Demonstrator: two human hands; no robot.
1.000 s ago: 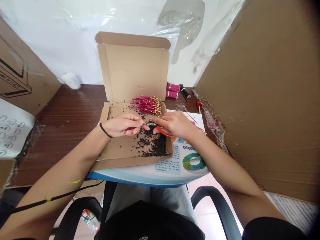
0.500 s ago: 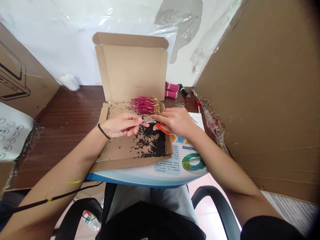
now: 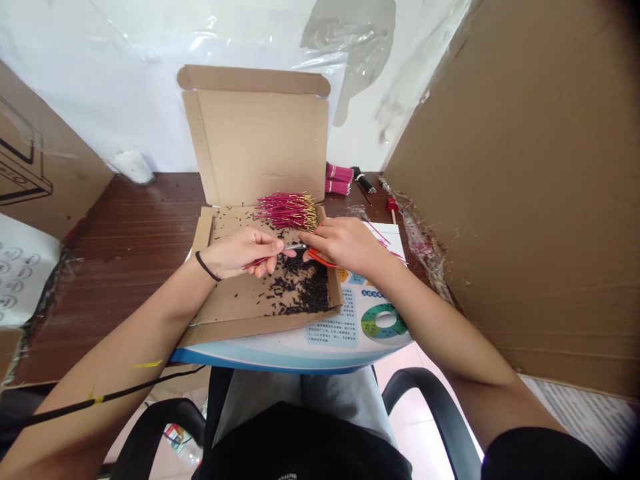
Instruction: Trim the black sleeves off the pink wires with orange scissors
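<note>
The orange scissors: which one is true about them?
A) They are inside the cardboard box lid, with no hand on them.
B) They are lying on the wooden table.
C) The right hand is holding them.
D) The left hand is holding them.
C: the right hand closes over the orange-handled scissors, while the left hand pinches a thin red wire.

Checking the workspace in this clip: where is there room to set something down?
The dark wood tabletop left of the open cardboard box offers the most room. Inside the box is crowded: black crumbs, pink wires, the left hand and right hand around orange-handled scissors.
</note>
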